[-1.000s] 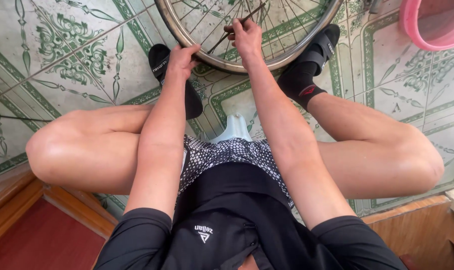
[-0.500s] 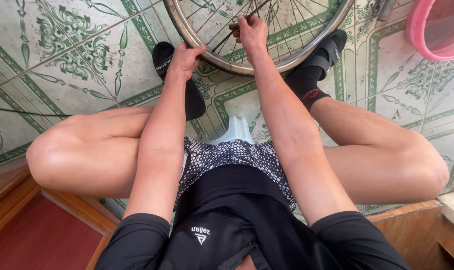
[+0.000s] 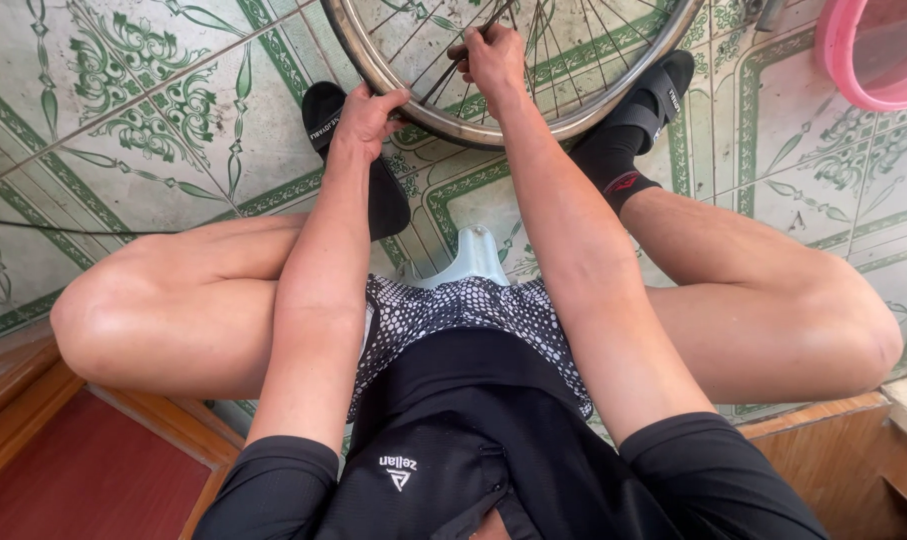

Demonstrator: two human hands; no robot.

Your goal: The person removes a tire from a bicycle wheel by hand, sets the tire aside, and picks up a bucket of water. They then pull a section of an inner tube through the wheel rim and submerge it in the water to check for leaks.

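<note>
1. Bicycle wheel [image 3: 573, 118] is standing on its rim on the green-patterned floor tiles [image 3: 123, 120], just ahead of the seated person and between the two black-socked feet [image 3: 358, 160]; only its lower arc and spokes are showing at the top of the view.
2. Left hand [image 3: 368, 118] is closing its fingers over the silver rim at the lower left, steadying the wheel upright.
3. Right hand [image 3: 493, 60] is reaching inside the rim among the spokes [image 3: 583, 40], pinched around a thin dark piece at a spoke; whether that is a small tool or the spoke itself I cannot tell.
4. Judging by this, the person is working on one spoke while bracing the rim, so the step looks like spoke adjustment partway round the wheel.
5. Any following move is likely calling for a firm hold from the left hand and a small, careful twist from the right.
6. Both forearms are stretching straight forward between the bent, spread knees.
7. Pink basin [image 3: 873, 55] is sitting at the upper right, well apart from the wheel.
</note>
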